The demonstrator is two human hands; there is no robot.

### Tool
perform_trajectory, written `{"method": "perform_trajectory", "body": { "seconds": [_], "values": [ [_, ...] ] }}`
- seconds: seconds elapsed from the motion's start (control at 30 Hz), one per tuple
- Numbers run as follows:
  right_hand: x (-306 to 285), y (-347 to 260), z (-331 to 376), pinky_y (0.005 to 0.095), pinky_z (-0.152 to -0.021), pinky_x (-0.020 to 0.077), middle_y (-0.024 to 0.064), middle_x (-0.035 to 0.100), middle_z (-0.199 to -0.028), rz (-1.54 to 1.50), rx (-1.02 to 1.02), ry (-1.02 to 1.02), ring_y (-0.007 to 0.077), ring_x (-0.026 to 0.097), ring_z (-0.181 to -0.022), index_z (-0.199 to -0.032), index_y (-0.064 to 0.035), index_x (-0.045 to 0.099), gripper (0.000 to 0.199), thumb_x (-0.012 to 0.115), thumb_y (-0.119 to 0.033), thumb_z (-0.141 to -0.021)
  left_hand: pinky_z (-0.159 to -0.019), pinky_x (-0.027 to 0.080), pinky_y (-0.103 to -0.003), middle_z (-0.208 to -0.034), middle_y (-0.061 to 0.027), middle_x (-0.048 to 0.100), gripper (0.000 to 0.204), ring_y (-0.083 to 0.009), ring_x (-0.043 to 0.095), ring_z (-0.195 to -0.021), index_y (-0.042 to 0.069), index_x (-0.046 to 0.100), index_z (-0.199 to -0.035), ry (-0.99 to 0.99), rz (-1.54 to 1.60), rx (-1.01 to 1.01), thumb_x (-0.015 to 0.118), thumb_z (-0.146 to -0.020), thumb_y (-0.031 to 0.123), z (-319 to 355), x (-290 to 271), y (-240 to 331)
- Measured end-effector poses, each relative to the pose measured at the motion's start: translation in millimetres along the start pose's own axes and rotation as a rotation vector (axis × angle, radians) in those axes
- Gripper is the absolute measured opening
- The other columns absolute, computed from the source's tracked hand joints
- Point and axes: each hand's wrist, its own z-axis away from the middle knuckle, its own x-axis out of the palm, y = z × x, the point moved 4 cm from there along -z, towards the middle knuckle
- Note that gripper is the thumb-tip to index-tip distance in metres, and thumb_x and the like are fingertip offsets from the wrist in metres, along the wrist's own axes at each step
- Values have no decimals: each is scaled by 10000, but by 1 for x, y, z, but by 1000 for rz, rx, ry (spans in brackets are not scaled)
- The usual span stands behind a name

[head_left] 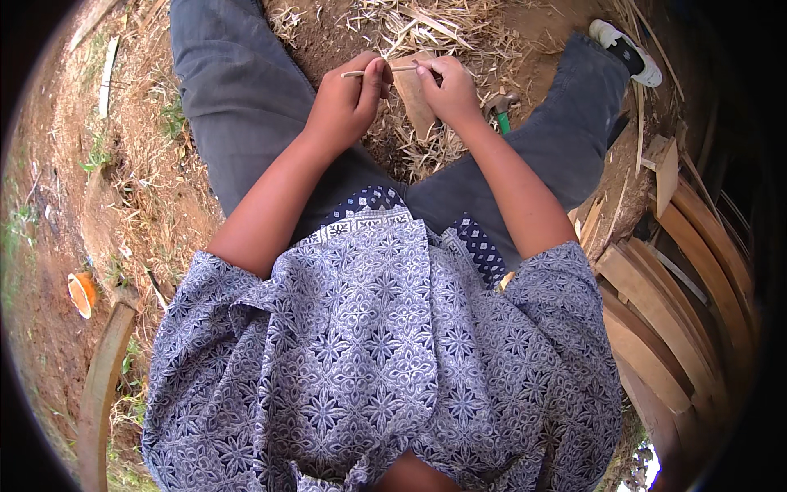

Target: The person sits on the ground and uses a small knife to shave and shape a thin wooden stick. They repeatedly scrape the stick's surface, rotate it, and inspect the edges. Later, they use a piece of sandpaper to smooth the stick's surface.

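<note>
Thin bamboo sliver pinched between both hands, left and right.

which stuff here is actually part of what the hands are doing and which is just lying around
In use:
- thin pale stick, pinched at its two ends by the left hand and right hand

Lying about:
- flat wood piece on the ground under the hands
- green-handled hammer by the right wrist
- bamboo shavings
- orange cup
- curved wooden slats

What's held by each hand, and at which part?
Both hands hold one thin pale wooden stick: left hand pinches its left end, right hand its right end between fingertips.
</note>
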Motion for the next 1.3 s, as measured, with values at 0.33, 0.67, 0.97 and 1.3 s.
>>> {"method": "perform_trajectory", "body": {
  "seconds": [0.33, 0.67, 0.97, 1.3],
  "values": [
    [8, -21, 8, 412, -866, 533, 186, 687, -1052, 96, -14, 33, 355, 668, -982, -1103, -57, 768, 248, 648, -141, -903, -648, 491, -304, -711, -69, 636, 384, -140, 612, -662, 5, 633, -927, 21, 1, -32, 407, -1115, 252, 0, 1, -2],
    [0, -44, 8, 378, -923, 527, 182, 707, -1119, -171, -89, -39, 319, 687, -1034, -1205, -73, 734, 285, 617, -152, -957, -590, 450, -271, -702, -38, 618, 403, -103, 547, -605, 21, 636, -903, 51, 2, -10, 396, -1119, 263, 0, 0, -10],
    [1, -38, 5, 353, -949, 521, 171, 726, -1156, -264, -39, -62, 290, 692, -1071, -1180, -29, 734, 272, 648, -149, -951, -624, 504, -319, -699, -96, 645, 339, -175, 651, -647, 3, 620, -905, 60, 14, -51, 411, -1101, 185, -3, -1, -8],
    [3, -1, 19, 340, -853, 564, 132, 615, -1340, -39, -6, -59, 242, 669, -926, -1339, -29, 631, 467, 638, -89, -877, -637, 504, -319, -699, -84, 646, 377, -170, 647, -652, 1, 622, -890, 79, 55, -89, 403, -1110, 215, -5, 1, -12]
  ]
}}
